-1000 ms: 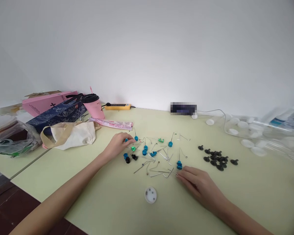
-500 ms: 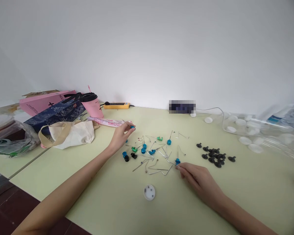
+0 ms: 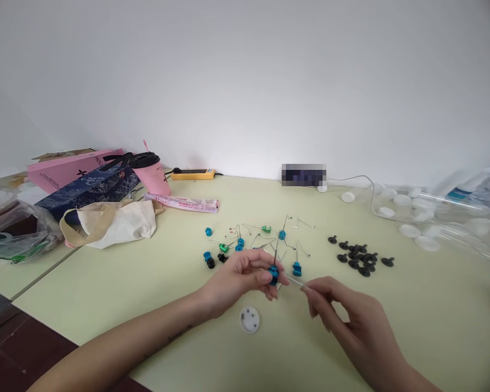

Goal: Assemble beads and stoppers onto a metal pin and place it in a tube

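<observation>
My left hand (image 3: 245, 279) is raised over the pale green table (image 3: 147, 288) and pinches a small blue knob with a thin metal pin (image 3: 274, 270) sticking up from it. My right hand (image 3: 343, 316) is lifted just to its right, fingertips pinched on a thin bent wire (image 3: 294, 280) that points toward the blue knob. Behind the hands lie several loose blue and green knobs and bent wires (image 3: 249, 239). A round white cap (image 3: 250, 319) lies on the table below my left hand.
A heap of black knobs (image 3: 361, 257) sits right of the wires. White caps in clear plastic (image 3: 416, 218) lie far right. At back left are a cloth bag (image 3: 114, 223), pink cup (image 3: 153, 174), pink box (image 3: 65, 169) and yellow power strip (image 3: 194, 174).
My left hand came back from the far side of the pile with a blue knob, toward the middle. My right hand lifted a wire off the table to meet it.
</observation>
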The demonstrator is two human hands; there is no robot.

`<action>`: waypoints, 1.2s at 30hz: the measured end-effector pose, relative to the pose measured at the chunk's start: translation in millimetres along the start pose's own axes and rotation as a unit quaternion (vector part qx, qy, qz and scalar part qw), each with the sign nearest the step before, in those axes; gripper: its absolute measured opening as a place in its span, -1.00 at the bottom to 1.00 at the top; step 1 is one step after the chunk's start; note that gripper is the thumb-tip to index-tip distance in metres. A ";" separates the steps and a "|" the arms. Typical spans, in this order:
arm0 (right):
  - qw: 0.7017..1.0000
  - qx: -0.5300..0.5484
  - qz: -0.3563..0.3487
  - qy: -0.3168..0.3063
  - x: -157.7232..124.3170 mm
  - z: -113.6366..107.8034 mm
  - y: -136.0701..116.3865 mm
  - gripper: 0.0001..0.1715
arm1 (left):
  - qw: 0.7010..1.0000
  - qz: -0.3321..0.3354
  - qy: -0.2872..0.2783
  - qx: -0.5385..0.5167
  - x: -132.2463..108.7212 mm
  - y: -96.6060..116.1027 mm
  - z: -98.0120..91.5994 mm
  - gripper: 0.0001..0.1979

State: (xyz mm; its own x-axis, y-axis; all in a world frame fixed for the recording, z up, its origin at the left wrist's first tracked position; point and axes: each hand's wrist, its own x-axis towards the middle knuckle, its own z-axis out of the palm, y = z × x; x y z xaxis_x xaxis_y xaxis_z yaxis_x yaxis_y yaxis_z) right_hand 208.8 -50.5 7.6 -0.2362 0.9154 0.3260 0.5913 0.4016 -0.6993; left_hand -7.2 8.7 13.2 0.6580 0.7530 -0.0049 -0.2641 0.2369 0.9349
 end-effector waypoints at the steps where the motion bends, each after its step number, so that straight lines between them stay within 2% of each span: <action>1: 1.000 0.000 0.007 -0.017 -0.8 2.0 -1.5 -0.70 | 1.000 -0.001 -0.002 0.010 0.5 -2.2 0.7 -0.78; 7: 0.991 0.072 0.091 -0.069 0.3 9.9 -2.9 -0.62 | 0.999 0.000 0.010 0.048 1.3 -8.0 3.5 -0.82; 12: 0.944 0.227 0.209 -0.120 5.3 8.7 -7.5 -0.58 | 0.998 0.010 0.024 0.053 1.0 -10.1 5.4 -0.81; 14: 0.941 0.233 0.213 -0.124 6.0 8.5 -8.4 -0.57 | 0.998 -0.005 0.023 0.054 0.3 -9.5 5.7 -0.80; 16: 0.951 0.204 0.199 -0.123 5.5 9.1 -8.5 -0.57 | 0.998 -0.024 0.019 0.059 -0.6 -8.3 5.3 -0.78; 19: 0.970 0.133 0.160 -0.122 2.4 11.6 -6.2 -0.58 | 0.996 -0.053 0.012 0.072 -1.6 -5.7 3.0 -0.72; 21: 0.986 0.058 0.102 -0.115 -0.9 13.2 -2.1 -0.62 | 0.993 -0.084 -0.007 0.084 -2.0 -3.8 0.6 -0.69; 23: 0.994 -0.038 -0.012 -0.102 -4.0 12.9 3.2 -0.66 | 0.987 -0.125 -0.035 0.089 -2.5 -1.9 -1.7 -0.66; 26: 0.959 -0.157 -0.218 -0.086 -5.7 8.2 8.8 -0.68 | 0.978 -0.173 -0.072 0.090 -3.8 0.3 -3.3 -0.67; 27: 0.951 -0.166 -0.246 -0.084 -4.8 6.0 9.1 -0.70 | 0.977 -0.176 -0.077 0.098 -4.4 0.9 -3.0 -0.68; 28: 0.957 -0.150 -0.234 -0.079 -3.0 4.0 8.6 -0.73 | 0.976 -0.169 -0.077 0.114 -5.2 1.6 -2.2 -0.68; 29: 0.974 -0.106 -0.185 -0.074 -0.6 2.3 7.5 -0.71 | 0.976 -0.150 -0.067 0.142 -6.2 2.4 -1.1 -0.68; 30: 0.991 -0.035 -0.104 -0.073 2.2 1.3 6.2 -0.63 | 0.973 -0.116 -0.050 0.191 -7.5 3.3 0.2 -0.68; 31: 0.995 0.057 -0.005 -0.082 5.0 0.9 5.0 -0.52 | 0.964 -0.063 -0.030 0.258 -9.0 4.3 1.6 -0.69; 32: 0.977 0.155 0.099 -0.105 7.5 1.2 4.1 -0.39 | 0.942 0.002 -0.015 0.335 -10.8 5.3 2.8 -0.71; 33: 0.939 0.250 0.191 -0.141 9.3 2.3 3.6 -0.29 | 0.908 0.076 -0.009 0.412 -12.8 6.1 3.8 -0.73; 34: 0.887 0.334 0.262 -0.185 10.3 4.0 3.4 -0.22 | 0.866 0.144 -0.014 0.478 -14.8 6.7 4.5 -0.75; 36: 0.782 0.456 0.335 -0.260 9.8 8.8 3.6 -0.21 | 0.786 0.241 -0.047 0.567 -18.2 6.3 4.6 -0.76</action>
State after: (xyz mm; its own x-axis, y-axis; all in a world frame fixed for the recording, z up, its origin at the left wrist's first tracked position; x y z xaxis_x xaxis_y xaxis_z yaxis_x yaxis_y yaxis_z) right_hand 201.8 -39.8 2.7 -0.5309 0.7207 -0.4458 -0.0238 -0.5385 -0.8423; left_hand -17.6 -6.3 20.8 0.7371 0.5266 0.4235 0.2649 -0.8017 0.5358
